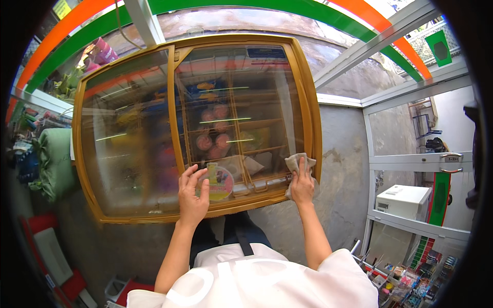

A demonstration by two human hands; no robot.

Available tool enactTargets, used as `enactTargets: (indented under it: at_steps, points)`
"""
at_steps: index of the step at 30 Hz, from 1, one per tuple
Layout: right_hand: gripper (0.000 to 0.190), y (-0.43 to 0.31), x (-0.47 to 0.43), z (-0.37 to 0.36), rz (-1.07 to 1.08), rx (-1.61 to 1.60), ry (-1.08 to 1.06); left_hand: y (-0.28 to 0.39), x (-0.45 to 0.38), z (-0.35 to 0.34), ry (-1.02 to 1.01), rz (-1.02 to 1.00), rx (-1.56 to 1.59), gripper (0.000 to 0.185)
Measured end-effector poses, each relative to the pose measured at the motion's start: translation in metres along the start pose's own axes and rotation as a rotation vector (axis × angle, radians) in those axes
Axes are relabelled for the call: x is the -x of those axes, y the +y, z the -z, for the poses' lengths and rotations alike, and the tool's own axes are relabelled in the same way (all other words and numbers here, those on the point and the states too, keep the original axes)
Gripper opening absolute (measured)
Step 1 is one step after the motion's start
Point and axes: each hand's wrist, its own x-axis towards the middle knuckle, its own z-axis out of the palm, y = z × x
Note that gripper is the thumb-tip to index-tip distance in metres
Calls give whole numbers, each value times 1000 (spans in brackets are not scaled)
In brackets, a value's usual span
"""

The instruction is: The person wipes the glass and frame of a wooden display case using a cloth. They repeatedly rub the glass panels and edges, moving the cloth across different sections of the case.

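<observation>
Before me stands a chest freezer with a gold-brown frame and sliding glass lids. Under the right glass lid, wire baskets hold several pink round tubs and blue packages. My right hand presses a grey-beige cloth on the lid's near right corner, at the frame. My left hand is over the near edge by the middle divider, fingers apart and holding nothing. Next to it, a round colourful sticker is on the glass. Whether the left fingertips touch the glass, I cannot tell.
Glass walls with orange and green stripes run behind the freezer. A glass door with metal handles is at right, a white box seen through it. A green bundle lies left; small goods crowd the lower right.
</observation>
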Motion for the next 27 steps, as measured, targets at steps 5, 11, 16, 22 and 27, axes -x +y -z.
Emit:
enactTargets:
  at_steps: [5, 11, 16, 22, 27]
  points:
    - [51, 9, 54, 5, -166, -161, -51, -32, 27, 42, -8, 2, -41, 25]
    - [26, -43, 97, -25, 74, -232, 165, -68, 59, 86, -23, 34, -25, 24]
    - [28, -85, 116, -48, 125, -238, 281, -93, 80, 118, -38, 35, -18, 25]
    - [29, -123, 133, -55, 203, -263, 233, -115, 100, 145, -50, 45, -20, 25]
    - [31, -195, 163, -74, 291, -323, 148, -120, 110, 160, -50, 16, 0, 26]
